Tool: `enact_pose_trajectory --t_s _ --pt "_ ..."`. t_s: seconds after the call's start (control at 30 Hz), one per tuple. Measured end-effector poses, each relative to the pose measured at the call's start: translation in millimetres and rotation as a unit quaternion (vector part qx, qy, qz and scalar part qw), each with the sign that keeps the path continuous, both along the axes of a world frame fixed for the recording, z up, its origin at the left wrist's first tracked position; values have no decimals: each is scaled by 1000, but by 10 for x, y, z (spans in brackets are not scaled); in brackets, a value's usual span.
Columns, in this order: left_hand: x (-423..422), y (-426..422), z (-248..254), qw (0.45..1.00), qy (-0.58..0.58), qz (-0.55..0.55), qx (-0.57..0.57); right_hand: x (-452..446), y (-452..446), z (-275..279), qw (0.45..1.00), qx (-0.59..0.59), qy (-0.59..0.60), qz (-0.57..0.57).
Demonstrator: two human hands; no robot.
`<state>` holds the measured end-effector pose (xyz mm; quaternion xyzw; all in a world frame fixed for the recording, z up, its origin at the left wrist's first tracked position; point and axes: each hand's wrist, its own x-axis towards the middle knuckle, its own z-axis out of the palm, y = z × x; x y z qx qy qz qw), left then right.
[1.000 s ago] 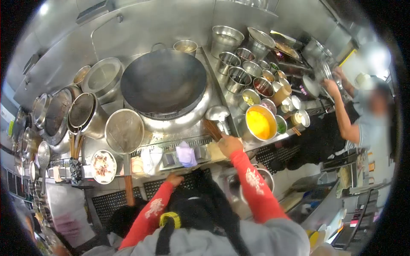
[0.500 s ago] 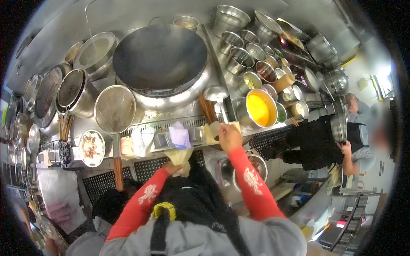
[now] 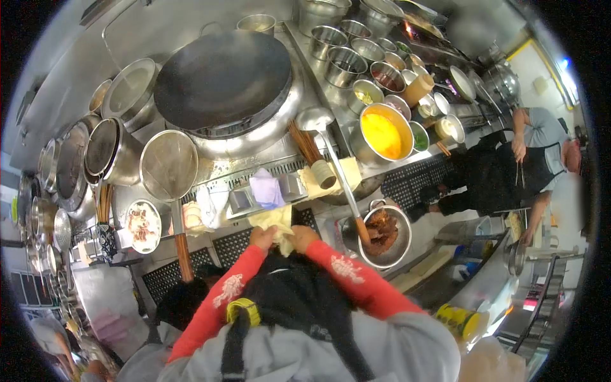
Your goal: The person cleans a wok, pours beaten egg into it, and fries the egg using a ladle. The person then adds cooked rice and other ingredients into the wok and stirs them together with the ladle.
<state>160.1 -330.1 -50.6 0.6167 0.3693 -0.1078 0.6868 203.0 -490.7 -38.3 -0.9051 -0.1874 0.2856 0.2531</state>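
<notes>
A pale yellow cloth (image 3: 275, 221) hangs at the counter's front edge, gripped from both sides. My left hand (image 3: 261, 239) is closed on its left part, and my right hand (image 3: 301, 239) holds it on the right. Just beyond the hands, a small metal tray (image 3: 241, 200) has a lilac cloth (image 3: 266, 189) draped over it. To the right lies a long ladle (image 3: 337, 167), its bowl by the stove and its wooden handle jutting past the counter edge. A bamboo wok brush (image 3: 310, 155) rests beside the ladle.
A large dark wok (image 3: 223, 83) sits on the stove. A mesh strainer (image 3: 168, 165) stands left. On the right are a pot of orange-yellow liquid (image 3: 386, 132) and a bowl of browned food (image 3: 404, 245). Another person (image 3: 522, 159) stands far right.
My right hand has left the ladle handle and moved left to the yellow cloth. My left hand stays on the cloth. The other person's arms have shifted.
</notes>
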Motion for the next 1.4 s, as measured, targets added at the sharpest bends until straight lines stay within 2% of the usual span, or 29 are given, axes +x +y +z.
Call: enact_pose_trajectory --t_s 0.03,0.1,0.17,0.2,0.23,0.27,0.33,0.4,0.43,0.47,0.5,0.57,0.6,0.63,0.67,0.7,0.73,0.8,0.83,0.87,0.93,1.0,1.07,1.1,1.17,1.2,1.23,1.37,1.4 --pt "-9 -5 -40 1000 5 -1 18 11 12 220 1000 -15 7 -8" --pt "24 19 -147 998 13 1 54 8 -72 170 999 -33 5 12" --pt "6 83 -420 999 28 -21 20 10 -232 258 999 -28 -33 28" --pt "60 114 -492 999 31 -31 1 -6 -305 296 997 11 -69 28" --pt "83 81 -196 992 36 -85 89 -76 -392 298 993 49 -101 29" --pt "134 129 -304 973 28 -124 194 -86 -481 292 987 86 -132 31" --pt "114 340 -865 898 12 -190 397 -38 -668 654 970 105 -214 46" --pt "25 545 -842 950 -32 -173 257 85 -1003 753 934 67 -350 -40" --pt "29 612 -788 979 26 -177 102 133 -1061 952 913 37 -395 -100" --pt "-31 650 -492 976 47 -203 62 187 -1112 1172 884 8 -439 -162" --pt "-55 679 -174 970 67 -231 23 249 -1241 1110 873 -38 -461 -156" --pt "-257 786 -578 974 36 -222 -9 311 -1465 718 947 -30 -242 -208" --pt "-357 886 -828 969 16 -244 24 320 -1549 586 965 -23 -126 -229" --pt "-513 997 -1216 939 -57 -312 133 300 -1548 545 954 -23 -152 -257" --pt "-691 1100 -1657 817 -191 -406 364 302 -1541 516 942 -23 -177 -283" --pt "-871 1097 -1583 699 -311 -376 523 283 -1639 429 944 28 -216 -250" --pt "-885 1135 -1535 695 -58 -557 450 355 -1730 334 941 80 -251 -213" --pt "-1170 1132 -1717 726 -58 -493 475 401 -1542 1022 930 197 -18 -310" --pt "-1263 1108 -1800 799 45 -420 428 549 -1473 1145 902 268 46 -336" --pt "-1341 1078 -1818 853 145 -337 371 787 -1402 1258 887 327 22 -326" --pt "-1400 1045 -1924 789 37 -493 364 1428 -1226 1595 845 443 -24 -298" --pt "-1447 1023 -1844 795 92 -498 335 2044 -1007 2191 813 502 -24 -292" --pt "-1386 989 -1743 825 120 -456 311 2685 -863 2674 853 439 -131 -250" --pt "-1353 970 -1684 840 133 -432 300 3262 -896 2604 856 420 -225 -199" --pt "-1283 921 -1594 868 138 -383 286 4060 -840 2830 873 381 -239 -188" --pt "-1258 897 -1543 880 138 -358 279 4280 -753 3137 891 359 -159 -228" --pt "-1220 874 -1480 893 141 -329 273 4648 -719 3228 904 328 -172 -212" --pt "-1146 725 -1303 947 128 -183 230 5702 -549 3290 935 258 -144 -196" --pt "-1113 659 -1315 952 174 -130 216 5869 -487 3286 938 247 -141 -197"
